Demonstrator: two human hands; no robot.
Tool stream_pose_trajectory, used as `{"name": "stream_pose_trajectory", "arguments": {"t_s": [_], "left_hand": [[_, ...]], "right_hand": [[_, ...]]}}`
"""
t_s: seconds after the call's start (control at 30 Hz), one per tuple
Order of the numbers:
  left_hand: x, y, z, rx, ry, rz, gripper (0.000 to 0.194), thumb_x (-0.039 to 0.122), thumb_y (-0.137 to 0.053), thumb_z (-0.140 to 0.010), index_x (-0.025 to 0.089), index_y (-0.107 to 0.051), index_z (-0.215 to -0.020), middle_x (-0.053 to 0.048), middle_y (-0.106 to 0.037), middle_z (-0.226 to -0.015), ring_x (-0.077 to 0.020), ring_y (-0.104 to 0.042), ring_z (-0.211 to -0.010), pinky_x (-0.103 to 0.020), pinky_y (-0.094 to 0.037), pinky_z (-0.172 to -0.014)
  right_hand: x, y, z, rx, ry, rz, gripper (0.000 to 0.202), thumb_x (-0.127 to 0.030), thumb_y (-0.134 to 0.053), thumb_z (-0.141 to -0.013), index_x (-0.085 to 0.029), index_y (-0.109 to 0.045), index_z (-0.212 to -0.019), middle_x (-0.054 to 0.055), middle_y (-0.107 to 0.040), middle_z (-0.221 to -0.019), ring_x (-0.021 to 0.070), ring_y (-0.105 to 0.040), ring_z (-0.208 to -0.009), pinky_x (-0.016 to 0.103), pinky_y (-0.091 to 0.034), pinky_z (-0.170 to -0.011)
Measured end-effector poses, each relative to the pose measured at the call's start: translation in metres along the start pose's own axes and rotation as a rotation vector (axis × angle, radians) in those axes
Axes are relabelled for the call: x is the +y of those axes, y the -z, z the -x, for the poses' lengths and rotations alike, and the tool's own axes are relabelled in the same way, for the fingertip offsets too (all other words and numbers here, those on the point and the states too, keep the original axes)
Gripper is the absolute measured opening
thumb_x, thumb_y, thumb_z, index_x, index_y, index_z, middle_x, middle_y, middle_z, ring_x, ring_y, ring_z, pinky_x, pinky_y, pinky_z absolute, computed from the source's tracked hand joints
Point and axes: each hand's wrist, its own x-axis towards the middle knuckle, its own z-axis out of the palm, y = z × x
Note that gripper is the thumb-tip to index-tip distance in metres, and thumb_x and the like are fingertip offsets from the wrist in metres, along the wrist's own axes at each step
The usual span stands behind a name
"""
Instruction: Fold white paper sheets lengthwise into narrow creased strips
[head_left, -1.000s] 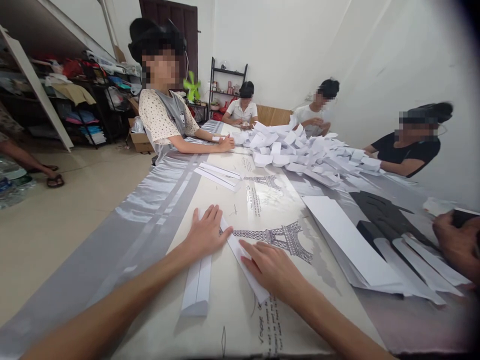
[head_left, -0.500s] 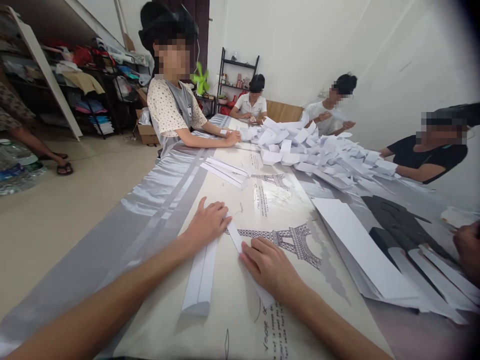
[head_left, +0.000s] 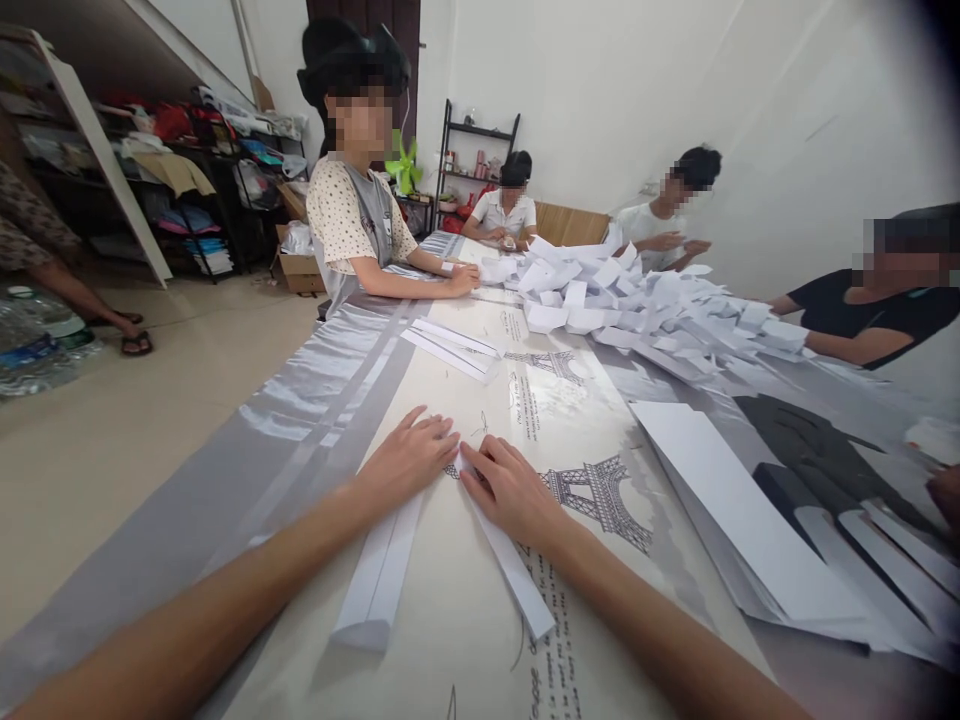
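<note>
A narrow folded white paper strip [head_left: 523, 585] lies slantwise on the table mat. My right hand [head_left: 514, 490] presses on its far part with curled fingers, sliding along the fold. My left hand [head_left: 411, 452] is closed at the strip's far end, its fingertips almost touching my right ones. That end is mostly hidden beneath the fingers. Under my left wrist rests another, wider folded paper [head_left: 375, 585] with a lengthwise crease, its near end slightly raised.
More folded strips [head_left: 454, 348] lie further along the mat. White sheets [head_left: 739, 510] are stacked at the right, near a dark bag [head_left: 810, 450]. A large heap of folded papers [head_left: 637, 300] covers the far right. Several people sit or stand around the table; a person's legs show at left.
My right hand has moved forward along the strip to its far end, close to my left hand. More of the strip's near part shows. The view has shifted slightly.
</note>
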Motion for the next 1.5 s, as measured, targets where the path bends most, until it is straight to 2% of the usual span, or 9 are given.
{"name": "stream_pose_trajectory", "arguments": {"t_s": [0.23, 0.4, 0.6, 0.8, 1.0, 1.1, 1.23, 1.4, 1.5], "left_hand": [[-0.006, -0.008, -0.002, 0.019, -0.094, 0.005, 0.023, 0.014, -0.040, -0.103, 0.016, -0.062, -0.111, -0.015, -0.063, -0.129, -0.0260, -0.052, -0.133, -0.044, -0.037, -0.114], [-0.011, -0.003, -0.005, 0.035, -0.152, 0.071, 0.025, 0.017, -0.042, -0.105, 0.019, -0.066, -0.105, -0.009, -0.068, -0.123, -0.0214, -0.056, -0.129, -0.040, -0.038, -0.114], [-0.015, 0.013, -0.005, 0.106, -0.157, 0.170, 0.036, 0.029, -0.035, -0.107, 0.023, -0.071, -0.106, -0.006, -0.069, -0.121, -0.0186, -0.063, -0.116, -0.041, -0.039, -0.112], [-0.005, 0.029, -0.001, 0.075, -0.261, 0.228, 0.020, 0.021, -0.045, -0.102, 0.020, -0.065, -0.107, -0.008, -0.065, -0.105, -0.0210, -0.061, -0.100, -0.038, -0.050, -0.093], [0.003, 0.043, 0.007, 0.050, -0.277, 0.344, 0.007, 0.019, -0.051, -0.100, 0.020, -0.058, -0.101, -0.008, -0.062, -0.108, -0.0216, -0.058, -0.104, -0.034, -0.050, -0.090], [0.005, 0.043, 0.007, 0.038, -0.255, 0.356, 0.007, 0.022, -0.049, -0.102, 0.021, -0.055, -0.100, -0.005, -0.063, -0.099, -0.0197, -0.059, -0.096, -0.035, -0.049, -0.092], [0.009, 0.039, 0.004, 0.118, -0.271, 0.286, 0.016, 0.015, -0.042, -0.104, 0.020, -0.058, -0.102, -0.002, -0.062, -0.087, -0.0178, -0.060, -0.086, -0.036, -0.048, -0.093], [0.009, 0.034, 0.007, 0.210, -0.296, 0.302, 0.017, 0.013, -0.045, -0.102, 0.020, -0.061, -0.102, -0.005, -0.063, -0.094, -0.0181, -0.059, -0.091, -0.031, -0.050, -0.082], [0.009, 0.033, 0.008, 0.266, -0.324, 0.308, 0.016, 0.011, -0.047, -0.101, 0.020, -0.060, -0.104, -0.006, -0.063, -0.094, -0.0184, -0.058, -0.092, -0.034, -0.049, -0.087]], "right_hand": [[-0.004, 0.010, -0.008, -0.054, 0.133, 0.143, 0.032, -0.021, -0.035, -0.105, -0.011, -0.055, -0.127, 0.012, -0.061, -0.098, 0.0255, -0.058, -0.089, 0.040, -0.052, -0.078], [-0.002, 0.009, -0.007, -0.027, 0.129, 0.101, 0.027, -0.021, -0.037, -0.104, -0.011, -0.056, -0.122, 0.012, -0.061, -0.098, 0.0258, -0.058, -0.091, 0.040, -0.052, -0.080], [-0.004, 0.006, 0.004, 0.064, -0.097, -0.145, 0.013, -0.024, -0.057, -0.097, -0.021, -0.061, -0.109, 0.006, -0.055, -0.098, 0.0206, -0.060, -0.087, 0.033, -0.053, -0.074], [-0.018, 0.017, 0.013, 0.020, -0.299, -0.308, 0.016, -0.021, -0.066, -0.088, -0.023, -0.055, -0.100, 0.004, -0.056, -0.101, 0.0207, -0.061, -0.087, 0.034, -0.053, -0.070], [-0.024, 0.033, 0.015, -0.055, -0.313, -0.383, 0.015, -0.012, -0.058, -0.086, -0.023, -0.047, -0.085, 0.003, -0.057, -0.099, 0.0191, -0.059, -0.082, 0.033, -0.050, -0.069], [-0.020, 0.036, 0.017, -0.060, -0.318, -0.409, 0.016, -0.011, -0.055, -0.084, -0.024, -0.046, -0.085, 0.001, -0.059, -0.091, 0.0187, -0.058, -0.079, 0.031, -0.048, -0.066], [-0.009, 0.038, 0.020, -0.037, -0.312, -0.441, 0.027, -0.008, -0.055, -0.084, -0.026, -0.054, -0.104, -0.001, -0.060, -0.087, 0.0185, -0.060, -0.080, 0.030, -0.049, -0.065], [-0.004, 0.039, 0.020, 0.054, -0.236, -0.444, 0.014, -0.016, -0.062, -0.090, -0.024, -0.066, -0.100, 0.005, -0.061, -0.102, 0.0201, -0.062, -0.094, 0.034, -0.053, -0.081], [-0.003, 0.039, 0.018, 0.075, -0.155, -0.453, 0.011, -0.018, -0.063, -0.093, -0.025, -0.071, -0.093, 0.003, -0.065, -0.094, 0.0200, -0.063, -0.094, 0.035, -0.052, -0.084]]}}
